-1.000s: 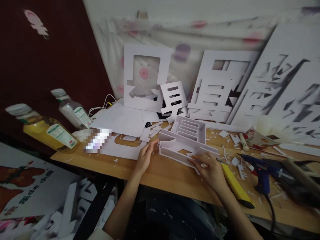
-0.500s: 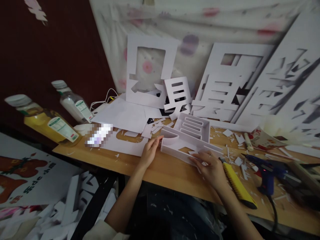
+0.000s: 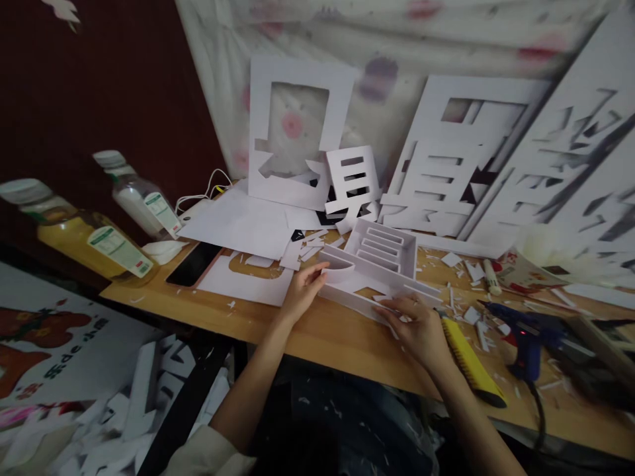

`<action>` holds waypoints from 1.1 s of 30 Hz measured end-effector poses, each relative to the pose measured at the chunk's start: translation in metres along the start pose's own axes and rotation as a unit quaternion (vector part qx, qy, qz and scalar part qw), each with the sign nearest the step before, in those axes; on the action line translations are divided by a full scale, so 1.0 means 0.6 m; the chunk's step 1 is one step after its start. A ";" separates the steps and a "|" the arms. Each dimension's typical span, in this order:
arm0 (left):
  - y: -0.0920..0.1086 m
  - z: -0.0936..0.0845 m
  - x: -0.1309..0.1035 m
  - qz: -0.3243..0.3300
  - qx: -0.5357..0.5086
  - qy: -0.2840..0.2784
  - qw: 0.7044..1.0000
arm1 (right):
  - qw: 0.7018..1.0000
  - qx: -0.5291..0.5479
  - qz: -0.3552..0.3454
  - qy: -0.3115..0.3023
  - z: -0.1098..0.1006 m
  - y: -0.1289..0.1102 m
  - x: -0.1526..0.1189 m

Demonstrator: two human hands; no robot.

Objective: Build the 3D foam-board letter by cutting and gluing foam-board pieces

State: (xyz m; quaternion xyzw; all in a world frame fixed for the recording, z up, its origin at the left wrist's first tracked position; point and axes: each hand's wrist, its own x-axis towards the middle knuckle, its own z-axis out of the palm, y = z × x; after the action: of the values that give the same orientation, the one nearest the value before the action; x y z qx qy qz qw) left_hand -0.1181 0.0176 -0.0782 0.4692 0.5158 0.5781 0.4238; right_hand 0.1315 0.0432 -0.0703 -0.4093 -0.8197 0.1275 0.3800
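A white foam-board character with raised side walls lies on the wooden table in front of me. Its upper part has several slots; the lower part widens toward me. My left hand grips its near left end, fingers at the curved wall and thumb at the near corner. My right hand pinches the near side wall with thumb and fingers. A yellow utility knife lies close by my right hand. Further right is a blue glue gun with a red light lit.
Two bottles and a dark-screened phone are at left. Cut-out white boards lean along the back wall, beside a smaller white character. Foam scraps and a marker lie at right. Offcuts pile below left.
My left hand's fingers have come over the left end of the character, where they were beside it. The phone's screen has gone dark. The view has shifted slightly.
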 end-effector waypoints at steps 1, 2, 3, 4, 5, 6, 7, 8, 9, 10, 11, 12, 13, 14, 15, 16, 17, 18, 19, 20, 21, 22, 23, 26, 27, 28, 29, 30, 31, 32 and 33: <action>-0.001 0.001 0.001 0.000 0.000 -0.001 1.000 | 1.000 -0.001 0.005 -0.004 0.000 0.000 0.000; -0.003 0.001 0.002 0.002 -0.001 -0.002 1.000 | 1.000 -0.002 0.010 -0.009 0.000 -0.001 0.000; -0.004 0.001 0.003 0.003 -0.002 -0.002 1.000 | 1.000 -0.004 0.016 -0.014 0.000 -0.001 -0.001; -0.006 0.002 0.004 0.004 -0.003 -0.002 1.000 | 1.000 -0.006 0.022 -0.019 0.000 -0.001 -0.002; -0.008 0.002 0.004 0.004 -0.004 -0.002 1.000 | 0.999 -0.010 0.028 -0.022 0.000 -0.001 -0.002; -0.010 0.002 0.004 0.004 -0.006 -0.002 1.000 | 0.999 -0.014 0.034 -0.024 0.000 -0.001 -0.003; -0.011 0.002 0.004 0.004 -0.008 -0.003 1.000 | 0.999 -0.018 0.040 -0.026 0.000 -0.001 -0.004; -0.012 0.002 0.004 0.004 -0.010 -0.004 1.000 | 0.998 -0.022 0.045 -0.028 -0.001 -0.002 -0.004; -0.013 0.002 0.005 0.003 -0.012 -0.005 1.000 | 0.998 -0.027 0.049 -0.031 -0.001 -0.003 -0.005; -0.014 0.002 0.005 0.003 -0.015 -0.005 1.000 | 0.998 -0.031 0.053 -0.032 -0.001 -0.004 -0.005; -0.015 0.002 0.005 0.004 -0.017 -0.006 1.000 | 0.997 -0.035 0.057 -0.034 -0.001 -0.005 -0.005; -0.015 0.003 0.005 0.005 -0.019 -0.005 1.000 | 0.997 -0.040 0.061 -0.035 -0.002 -0.007 -0.004; -0.016 0.003 0.006 0.005 -0.021 -0.005 1.000 | 0.996 -0.044 0.064 -0.036 -0.002 -0.009 -0.004; -0.016 0.004 0.006 0.006 -0.022 -0.005 1.000 | 0.996 -0.050 0.068 -0.036 -0.002 -0.010 -0.004; -0.017 0.004 0.007 0.007 -0.023 -0.004 1.000 | 0.995 -0.055 0.071 -0.037 -0.003 -0.012 -0.003; -0.018 0.005 0.007 0.007 -0.023 -0.003 1.000 | 0.995 -0.060 0.074 -0.038 -0.003 -0.013 -0.002; -0.018 0.005 0.007 0.008 -0.023 -0.002 1.000 | 0.994 -0.065 0.075 -0.040 -0.003 -0.015 -0.002; -0.019 0.005 0.007 0.010 -0.022 -0.001 1.000 | 0.994 -0.069 0.076 -0.042 -0.004 -0.015 -0.001; -0.020 0.005 0.007 0.012 -0.021 -0.001 1.000 | 0.993 -0.072 0.077 -0.045 -0.004 -0.016 0.000; -0.021 0.004 0.007 0.014 -0.020 0.000 1.000 | 0.993 -0.076 0.076 -0.048 -0.005 -0.016 0.000; -0.023 0.004 0.007 0.017 -0.018 0.001 1.000 | 0.993 -0.078 0.076 -0.051 -0.005 -0.016 0.001; -0.025 0.003 0.007 0.020 -0.015 0.002 1.000 | 0.992 -0.081 0.075 -0.054 -0.005 -0.016 0.001; -0.026 0.003 0.008 0.023 -0.012 0.003 1.000 | 0.992 -0.084 0.075 -0.055 -0.006 -0.016 0.002; -0.029 0.004 0.009 0.032 0.002 0.009 0.999 | 0.991 -0.094 0.072 -0.056 -0.005 -0.015 0.001; -0.029 0.006 0.009 0.035 0.009 0.012 0.999 | 0.991 -0.097 0.070 -0.056 -0.005 -0.015 0.001; -0.027 0.009 0.010 0.039 0.017 0.016 0.999 | 0.991 -0.099 0.068 -0.056 -0.004 -0.015 0.000; -0.023 0.011 0.009 0.043 0.027 0.021 0.998 | 0.991 -0.102 0.065 -0.055 -0.004 -0.015 0.000; -0.017 0.013 0.008 0.048 0.039 0.029 0.998 | 0.991 -0.103 0.062 -0.055 -0.004 -0.014 -0.001; -0.009 0.011 0.005 0.055 0.054 0.039 0.996 | 0.991 -0.104 0.058 -0.054 -0.003 -0.014 -0.002; 0.000 0.006 0.001 0.064 0.071 0.054 0.994 | 0.992 -0.105 0.055 -0.052 -0.003 -0.013 -0.002; 0.011 -0.005 -0.005 0.074 0.092 0.073 0.990 | 0.992 -0.105 0.051 -0.051 -0.003 -0.012 -0.003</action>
State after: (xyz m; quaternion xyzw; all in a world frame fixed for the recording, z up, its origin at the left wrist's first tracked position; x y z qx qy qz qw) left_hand -0.1204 0.0135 -0.0719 0.4997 0.5605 0.5905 0.2957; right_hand 0.1294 0.0370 -0.0662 -0.4812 -0.8246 0.0810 0.2861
